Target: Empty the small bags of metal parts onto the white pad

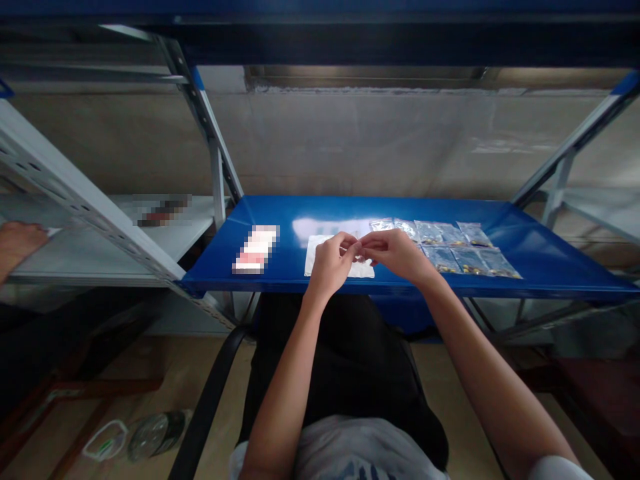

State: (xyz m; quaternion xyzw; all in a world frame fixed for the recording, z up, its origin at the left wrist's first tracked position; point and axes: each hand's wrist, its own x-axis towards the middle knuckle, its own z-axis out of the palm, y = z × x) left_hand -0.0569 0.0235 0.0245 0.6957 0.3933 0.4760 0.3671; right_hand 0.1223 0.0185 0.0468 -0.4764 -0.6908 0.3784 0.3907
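My left hand (333, 262) and my right hand (393, 252) meet fingertip to fingertip above the front of the blue shelf (285, 213). Both have thumb and fingers pinched together. Whatever lies between the fingertips is too small or too hidden to make out. Beneath them is a white sheet (313, 257), lying flat and partly covered by the hands. Just right of my right hand, several clear plastic bags (465, 260) with small yellowish and dark pieces inside lie in two rows.
A pixelated pinkish-white item (256, 250) lies on the shelf's left side. Metal uprights (200, 113) stand at both sides. Left, another person's hand (23, 243) rests over a grey shelf (185, 233). A large clear bottle (155, 435) lies on the floor by the chair armrest (215, 393).
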